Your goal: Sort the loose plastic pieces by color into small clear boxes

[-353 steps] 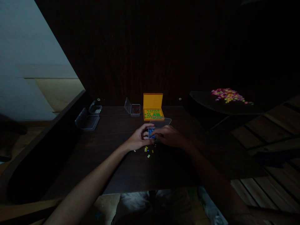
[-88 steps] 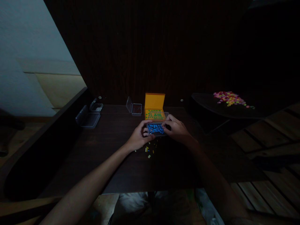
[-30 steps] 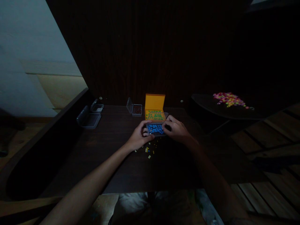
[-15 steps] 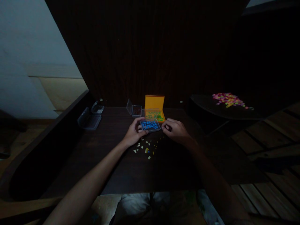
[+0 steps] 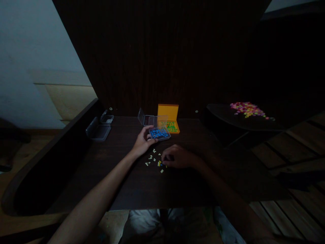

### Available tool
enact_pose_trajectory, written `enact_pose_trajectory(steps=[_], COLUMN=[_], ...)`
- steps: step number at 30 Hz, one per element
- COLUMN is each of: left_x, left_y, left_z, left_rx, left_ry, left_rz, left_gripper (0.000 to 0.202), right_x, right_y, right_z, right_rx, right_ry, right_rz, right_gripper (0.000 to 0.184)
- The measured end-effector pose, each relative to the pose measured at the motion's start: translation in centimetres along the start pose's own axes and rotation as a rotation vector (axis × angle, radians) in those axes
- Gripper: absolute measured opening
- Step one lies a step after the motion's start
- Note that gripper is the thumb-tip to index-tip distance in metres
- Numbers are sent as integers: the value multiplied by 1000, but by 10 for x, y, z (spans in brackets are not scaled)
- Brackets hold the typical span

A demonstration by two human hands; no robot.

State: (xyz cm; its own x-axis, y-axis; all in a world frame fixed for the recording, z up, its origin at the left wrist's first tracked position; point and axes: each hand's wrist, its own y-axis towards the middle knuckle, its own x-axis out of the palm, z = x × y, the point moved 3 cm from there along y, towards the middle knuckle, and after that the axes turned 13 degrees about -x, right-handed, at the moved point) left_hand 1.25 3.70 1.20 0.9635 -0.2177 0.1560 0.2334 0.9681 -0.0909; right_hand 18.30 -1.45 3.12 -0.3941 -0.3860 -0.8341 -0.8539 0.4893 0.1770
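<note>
My left hand [image 5: 142, 141] grips the left end of a clear plastic box [image 5: 166, 138] with its lid raised, tilted a little above the table. Many small blue toy bricks [image 5: 157, 133] lie inside it. My right hand [image 5: 177, 156] is down at the loose pieces, its fingers curled together in a pinch; whether anything is between the fingertips I cannot make out. A single blue brick [image 5: 161, 165] shows just below those fingertips, beside a few yellow pieces [image 5: 159, 163]. Pale cream bricks [image 5: 154, 159] lie scattered to the left.
An open yellow case [image 5: 168, 112] with green pieces stands behind the held box. Beside it is a clear box [image 5: 146, 119] with dark contents. Two open clear boxes [image 5: 103, 133] stand at the left wall. Colourful beads [image 5: 247, 109] are heaped on a side shelf [image 5: 220, 117].
My right hand has moved from beside the clear box down and left to the loose pieces. My left hand has shifted the box slightly left.
</note>
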Motion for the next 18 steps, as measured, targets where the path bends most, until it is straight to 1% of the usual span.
enact_pose_trajectory(steps=[4,6,12,15,18], left_x=[1,1,5,6,7], left_y=[0,0,-3,-3,-3], left_z=[-1,-1,-2,-3,-4], left_rx=[-11,-18,-41,-36,-23], left_ry=[-17,-22,-19,-23,-26], left_rz=[-14,-17,-36,-52,-57], left_gripper=[63,64,66,65,65], right_x=[8,10,12,12,10], right_y=[4,5,4,4,5], right_z=[-6,-7,-3,-3,-6], right_rx=[15,20,30,26,55], right_ry=[-11,-29,-66,-85,-108], right_rz=[-82,-98,-94,-90,-97], right_gripper=[7,7,7,7,7])
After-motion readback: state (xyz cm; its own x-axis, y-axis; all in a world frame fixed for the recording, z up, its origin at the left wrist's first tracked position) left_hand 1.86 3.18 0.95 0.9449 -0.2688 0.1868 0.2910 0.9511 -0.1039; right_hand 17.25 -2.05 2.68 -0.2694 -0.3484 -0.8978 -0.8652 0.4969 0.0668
